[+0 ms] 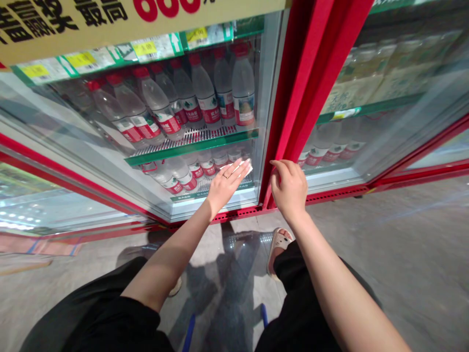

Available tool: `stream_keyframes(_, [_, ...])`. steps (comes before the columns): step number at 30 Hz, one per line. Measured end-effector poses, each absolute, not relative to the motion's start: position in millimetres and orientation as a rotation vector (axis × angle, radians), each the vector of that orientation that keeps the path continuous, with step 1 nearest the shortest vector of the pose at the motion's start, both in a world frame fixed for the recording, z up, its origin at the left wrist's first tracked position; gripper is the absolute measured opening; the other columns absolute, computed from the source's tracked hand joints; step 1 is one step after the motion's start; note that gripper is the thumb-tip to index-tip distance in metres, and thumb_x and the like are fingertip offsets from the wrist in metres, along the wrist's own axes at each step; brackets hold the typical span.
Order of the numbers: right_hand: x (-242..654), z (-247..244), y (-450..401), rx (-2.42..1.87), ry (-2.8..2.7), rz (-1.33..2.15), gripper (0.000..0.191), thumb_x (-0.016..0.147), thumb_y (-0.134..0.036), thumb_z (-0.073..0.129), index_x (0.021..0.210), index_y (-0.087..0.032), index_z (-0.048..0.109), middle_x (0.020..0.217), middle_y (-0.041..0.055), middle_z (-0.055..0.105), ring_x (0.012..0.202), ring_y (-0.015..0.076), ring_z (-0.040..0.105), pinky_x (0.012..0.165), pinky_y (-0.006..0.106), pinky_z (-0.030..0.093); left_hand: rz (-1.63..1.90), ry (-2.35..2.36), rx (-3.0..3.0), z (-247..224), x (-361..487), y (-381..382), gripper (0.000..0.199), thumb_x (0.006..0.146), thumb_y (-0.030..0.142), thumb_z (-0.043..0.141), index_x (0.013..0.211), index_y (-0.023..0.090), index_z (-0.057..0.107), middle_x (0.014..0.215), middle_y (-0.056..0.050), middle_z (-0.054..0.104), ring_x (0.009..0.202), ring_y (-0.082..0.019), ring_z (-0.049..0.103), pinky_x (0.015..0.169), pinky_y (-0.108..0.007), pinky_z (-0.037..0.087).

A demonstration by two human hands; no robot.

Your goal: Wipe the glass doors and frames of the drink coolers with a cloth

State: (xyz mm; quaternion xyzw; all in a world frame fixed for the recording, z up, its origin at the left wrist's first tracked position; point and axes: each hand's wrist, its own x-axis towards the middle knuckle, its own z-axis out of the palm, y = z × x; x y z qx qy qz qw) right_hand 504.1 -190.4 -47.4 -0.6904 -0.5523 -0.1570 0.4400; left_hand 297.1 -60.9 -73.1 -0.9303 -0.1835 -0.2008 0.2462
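My left hand [227,186] lies flat against the lower glass of a drinks fridge door. A piece of white tissue [249,166] shows under its fingertips, pressed to the glass; a ring is on one finger. Behind the glass, red-capped water bottles [150,98] stand on a wire shelf with a green front edge, with more on the shelf below. To the right, my right hand [289,188] has its fingers bent against the red door frame [289,112], between two glass doors. Its fingertips are at the frame's edge, and part of the grip is hidden.
Price labels [146,48] line the upper shelf edge, under a yellow banner [110,29]. Pale drink bottles [366,73] fill the fridge on the right. My sandalled foot [280,247] rests on the grey tiled floor [403,234]. Blue legs [189,332] show between my knees.
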Motion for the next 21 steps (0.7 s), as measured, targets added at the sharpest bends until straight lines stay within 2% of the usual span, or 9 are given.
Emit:
stream_keyframes(4, [507, -49, -190, -1.698, -1.324, -0.410, 0.038, 0.099, -0.015, 0.051, 0.125, -0.022, 0.078, 0.123, 0.0165, 0.077, 0.112, 0.0328, 0.070, 0.098, 0.049, 0.057, -0.514, -0.446, -2.596, -65, 328, -69, 0.068, 0.107, 0.001, 0.043, 0.173, 0.019, 0.044, 0.176, -0.006, 0.048, 0.169, -0.021, 0.034, 0.139, -0.041, 0.041])
stream_keyframes(9, [511, -49, -192, -1.702, -1.299, -0.444, 0.039, 0.096, -0.014, 0.051, 0.125, -0.022, 0.076, 0.124, 0.0159, 0.077, 0.112, 0.0324, 0.071, 0.097, 0.048, 0.058, -0.386, -0.314, -2.620, -76, 325, -70, 0.057, 0.109, 0.003, 0.044, 0.162, 0.016, 0.058, 0.173, -0.004, 0.052, 0.165, -0.018, 0.043, 0.135, -0.036, 0.046])
stream_keyframes(12, [511, -47, -194, -1.723, -1.298, -0.428, 0.040, 0.096, -0.012, 0.051, 0.127, -0.020, 0.075, 0.125, 0.0164, 0.077, 0.113, 0.0328, 0.071, 0.100, 0.048, 0.058, -0.467, -0.377, -2.577, -80, 317, -70, 0.059, 0.110, 0.003, 0.042, 0.166, 0.018, 0.054, 0.172, -0.002, 0.053, 0.165, -0.017, 0.044, 0.135, -0.034, 0.047])
stream_keyframes(17, [511, -44, -196, -1.735, -1.292, -0.386, 0.039, 0.096, -0.013, 0.051, 0.127, -0.018, 0.075, 0.126, 0.0176, 0.077, 0.114, 0.0331, 0.070, 0.101, 0.047, 0.057, -0.619, -0.547, -2.567, -73, 333, -74, 0.071, 0.108, 0.001, 0.038, 0.176, 0.018, 0.036, 0.176, -0.008, 0.046, 0.170, -0.021, 0.032, 0.139, -0.042, 0.041])
stream_keyframes(19, [510, -44, -196, -1.732, -1.288, -0.376, 0.039, 0.096, -0.013, 0.051, 0.126, -0.019, 0.075, 0.125, 0.0173, 0.077, 0.114, 0.0331, 0.070, 0.101, 0.048, 0.057, -0.636, -0.543, -2.581, -72, 346, -75, 0.070, 0.108, 0.001, 0.039, 0.176, 0.018, 0.037, 0.177, -0.008, 0.045, 0.171, -0.021, 0.031, 0.140, -0.042, 0.040])
stream_keyframes(21, [510, -44, -195, -1.730, -1.284, -0.375, 0.039, 0.097, -0.014, 0.050, 0.126, -0.020, 0.076, 0.124, 0.0166, 0.077, 0.112, 0.0329, 0.070, 0.100, 0.048, 0.056, -0.611, -0.505, -2.589, -74, 357, -75, 0.064, 0.109, 0.003, 0.040, 0.172, 0.017, 0.045, 0.175, -0.008, 0.049, 0.170, -0.021, 0.034, 0.139, -0.041, 0.041])
